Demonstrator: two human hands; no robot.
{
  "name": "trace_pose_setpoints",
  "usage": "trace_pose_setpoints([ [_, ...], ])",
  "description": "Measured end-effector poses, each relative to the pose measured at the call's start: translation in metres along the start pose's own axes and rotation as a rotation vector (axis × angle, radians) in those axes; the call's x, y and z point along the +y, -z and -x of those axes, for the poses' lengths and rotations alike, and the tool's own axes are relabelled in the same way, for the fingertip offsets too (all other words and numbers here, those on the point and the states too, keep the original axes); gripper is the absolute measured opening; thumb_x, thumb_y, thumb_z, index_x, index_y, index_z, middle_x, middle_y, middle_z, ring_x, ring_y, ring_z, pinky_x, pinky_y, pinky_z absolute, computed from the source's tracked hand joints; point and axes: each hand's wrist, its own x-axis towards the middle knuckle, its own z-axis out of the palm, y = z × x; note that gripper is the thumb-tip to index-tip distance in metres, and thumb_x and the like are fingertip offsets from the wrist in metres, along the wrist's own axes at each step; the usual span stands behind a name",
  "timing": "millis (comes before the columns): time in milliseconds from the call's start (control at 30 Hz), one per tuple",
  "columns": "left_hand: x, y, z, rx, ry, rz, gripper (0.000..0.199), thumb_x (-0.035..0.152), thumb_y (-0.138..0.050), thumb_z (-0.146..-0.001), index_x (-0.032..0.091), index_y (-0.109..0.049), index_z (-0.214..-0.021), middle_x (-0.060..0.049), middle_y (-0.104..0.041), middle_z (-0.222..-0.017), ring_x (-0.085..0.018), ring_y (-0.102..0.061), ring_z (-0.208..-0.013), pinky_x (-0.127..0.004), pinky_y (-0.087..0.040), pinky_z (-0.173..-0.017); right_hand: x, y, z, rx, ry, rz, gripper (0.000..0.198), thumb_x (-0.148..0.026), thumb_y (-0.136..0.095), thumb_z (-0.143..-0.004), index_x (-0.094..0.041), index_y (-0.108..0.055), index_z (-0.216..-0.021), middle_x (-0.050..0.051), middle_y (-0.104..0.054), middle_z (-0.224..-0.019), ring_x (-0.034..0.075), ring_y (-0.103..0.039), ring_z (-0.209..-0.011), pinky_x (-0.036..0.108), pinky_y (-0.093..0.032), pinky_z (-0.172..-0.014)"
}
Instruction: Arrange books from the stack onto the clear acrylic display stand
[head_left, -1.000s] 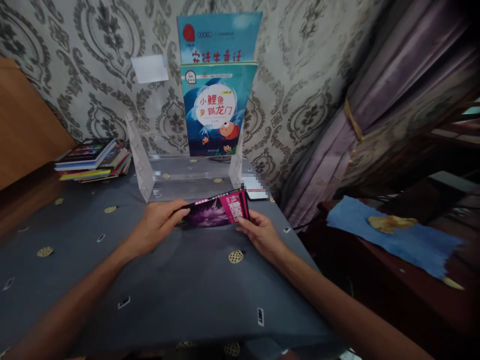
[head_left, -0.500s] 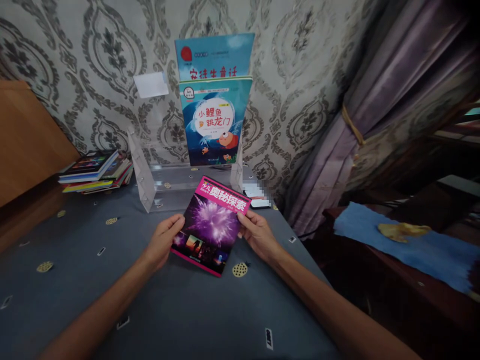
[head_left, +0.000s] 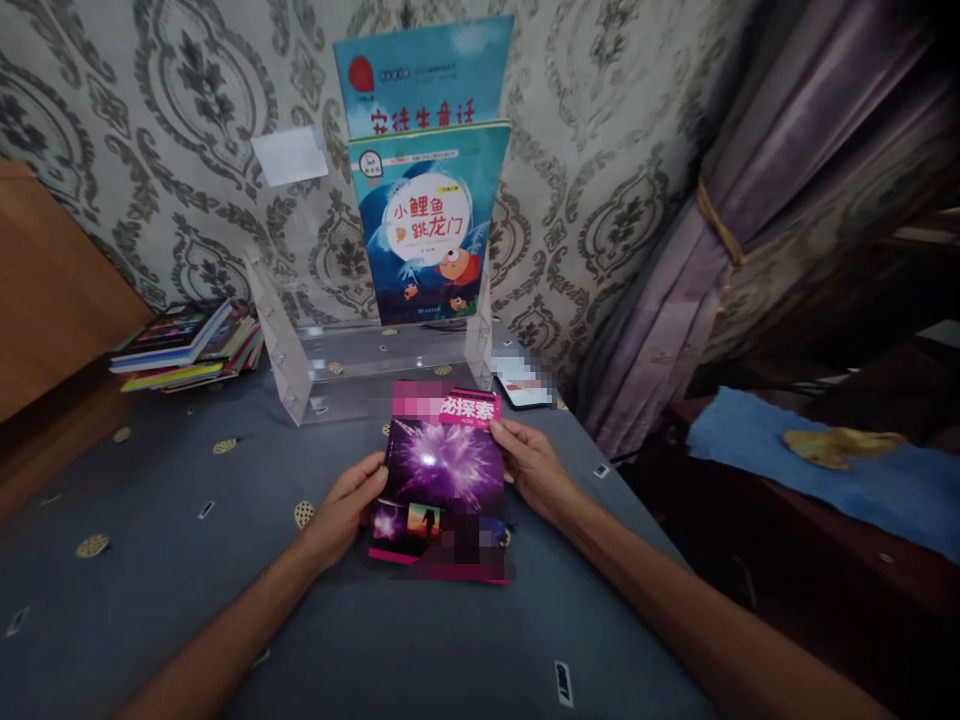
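Between both hands is a book (head_left: pixel 446 465) with a purple burst on its cover and pink bands. My left hand (head_left: pixel 352 505) grips its left edge, thumb on the front. My right hand (head_left: pixel 532 465) pinches the upper right edge the same way. The cover faces me, nearly upright, and parts of it are blurred into blocks. Just beyond stands a clear acrylic book stand (head_left: pixel 281 345). In its rear tiers rest a blue book with a fish picture (head_left: pixel 427 235) and, behind that, a taller blue book (head_left: pixel 424 80).
A stack of books (head_left: pixel 184 345) lies at the left on the grey patterned tablecloth (head_left: pixel 195 580). A phone (head_left: pixel 525 385), partly blurred, lies right of the stand. Past the table's right edge, a blue cloth (head_left: pixel 739 440) bears a yellowish object (head_left: pixel 840 447). A tied curtain (head_left: pixel 667 330) hangs behind.
The book has turned to stand straighter and has come slightly right and nearer, with both hands still on it. My view has shifted a little.
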Motion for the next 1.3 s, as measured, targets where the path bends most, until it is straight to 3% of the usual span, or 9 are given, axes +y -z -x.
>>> trace_pose_setpoints([
  [200,-0.004,0.002,-0.002,-0.018,-0.02,-0.01,0.06,0.052,-0.073,-0.081,0.022,-0.06,-0.131,-0.007,-0.07,-0.106,-0.016,-0.064,-0.077,-0.021,-0.049,-0.06,0.006,0.003,-0.001,-0.022,0.0,0.12,0.049,-0.063,-0.08,-0.066,-0.018,-0.061,-0.068,-0.007,-0.047,-0.052,0.005,-0.031,-0.042,0.02,-0.021,-0.037],
  [333,-0.005,0.009,-0.008,0.089,-0.122,-0.089,0.059,0.048,-0.069,-0.083,0.022,-0.056,-0.134,-0.009,-0.068,-0.115,-0.019,-0.065,-0.094,-0.023,-0.052,-0.067,0.009,0.003,-0.001,-0.054,0.002,0.23,0.05,-0.066,-0.077,-0.068,-0.018,-0.061,-0.067,-0.008,-0.045,-0.049,0.005,-0.03,-0.04,0.02,-0.021,-0.037],
  [467,-0.009,0.018,-0.012,0.181,-0.267,-0.379,0.048,0.041,-0.059,-0.088,0.019,-0.057,-0.131,-0.01,-0.065,-0.12,-0.022,-0.061,-0.109,-0.033,-0.053,-0.087,0.011,0.003,-0.005,-0.068,0.015,0.282,0.05,-0.066,-0.075,-0.07,-0.019,-0.059,-0.064,-0.008,-0.044,-0.048,0.005,-0.03,-0.04,0.022,-0.021,-0.037],
  [567,-0.013,0.02,-0.013,0.211,-0.44,-0.673,0.038,0.033,-0.05,-0.092,0.018,-0.061,-0.125,-0.011,-0.062,-0.126,-0.024,-0.056,-0.12,-0.04,-0.045,-0.102,0.013,0.003,-0.009,-0.083,0.018,0.317,0.05,-0.066,-0.074,-0.069,-0.019,-0.059,-0.064,-0.008,-0.044,-0.048,0.006,-0.031,-0.039,0.022,-0.022,-0.037],
  [667,-0.015,0.02,-0.014,0.217,-0.53,-0.902,0.037,0.025,-0.043,-0.094,0.019,-0.058,-0.128,-0.012,-0.057,-0.133,-0.023,-0.052,-0.126,-0.043,-0.041,-0.109,0.015,0.004,-0.012,-0.074,0.055,0.397,0.05,-0.067,-0.072,-0.07,-0.019,-0.059,-0.064,-0.007,-0.046,-0.048,0.007,-0.035,-0.04,0.022,-0.024,-0.039],
  [833,-0.017,0.019,-0.019,0.165,-0.522,-1.137,0.039,0.022,-0.04,-0.095,0.018,-0.049,-0.134,-0.013,-0.057,-0.135,-0.024,-0.05,-0.129,-0.045,-0.037,-0.114,0.014,0.007,-0.013,-0.016,0.167,0.68,0.047,-0.066,-0.066,-0.075,-0.02,-0.062,-0.067,-0.006,-0.048,-0.046,0.01,-0.039,-0.041,0.025,-0.026,-0.043],
  [1067,-0.016,0.021,-0.026,0.131,-0.534,-1.341,0.035,0.02,-0.039,-0.097,0.018,-0.051,-0.129,-0.013,-0.056,-0.137,-0.026,-0.05,-0.128,-0.048,-0.04,-0.111,0.007,0.019,-0.009,0.143,0.306,1.182,0.023,-0.042,-0.064,-0.085,-0.022,-0.071,-0.09,-0.001,-0.062,-0.058,0.017,-0.056,-0.053,0.028,-0.035,-0.053],
  [1167,-0.017,0.022,-0.03,0.143,-0.559,-1.383,0.033,0.019,-0.039,-0.096,0.018,-0.052,-0.127,-0.013,-0.054,-0.139,-0.026,-0.049,-0.13,-0.048,-0.04,-0.111,0.008,0.01,-0.004,0.07,0.405,1.298,0.02,-0.035,-0.056,-0.092,-0.023,-0.07,-0.101,0.004,-0.071,-0.076,0.021,-0.064,-0.068,0.03,-0.044,-0.063],
  [1300,-0.012,0.019,-0.034,0.131,-0.584,-1.46,0.035,0.015,-0.038,-0.095,0.017,-0.051,-0.128,-0.014,-0.058,-0.132,-0.027,-0.052,-0.124,-0.047,-0.043,-0.107,0.014,-0.02,-0.003,-0.25,0.615,1.38,0.021,-0.024,-0.049,-0.097,-0.019,-0.067,-0.107,0.01,-0.071,-0.105,0.025,-0.064,-0.102,0.038,-0.049,-0.09],
])
